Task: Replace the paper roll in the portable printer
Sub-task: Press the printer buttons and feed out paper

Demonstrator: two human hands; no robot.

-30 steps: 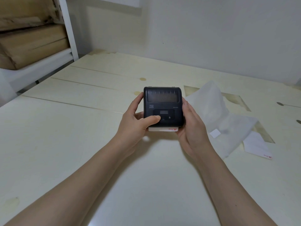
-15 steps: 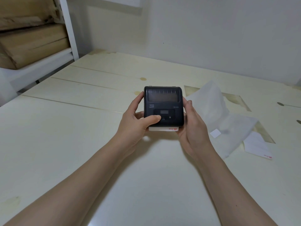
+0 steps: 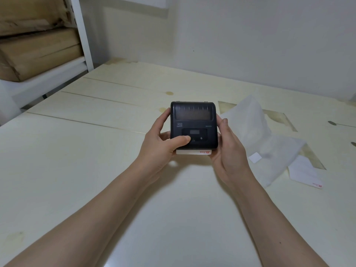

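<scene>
I see the black portable printer (image 3: 194, 125) held just above the pale bench (image 3: 81, 151), lid closed, between both hands. My left hand (image 3: 161, 145) grips its left side, thumb lying across the front control panel. My right hand (image 3: 227, 149) clasps the right side and cups it from below. A white paper strip (image 3: 193, 152) with red print shows at the printer's near edge. To the right, white wrapping (image 3: 269, 143) and a loose label (image 3: 306, 175) lie on the bench.

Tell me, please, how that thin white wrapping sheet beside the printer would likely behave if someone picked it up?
The white wrapping sheet looks translucent and creased, one part standing up, so it is probably very light and floppy. It would likely sag and crumple rather than hold shape, and might slide easily on the smooth table.
</scene>
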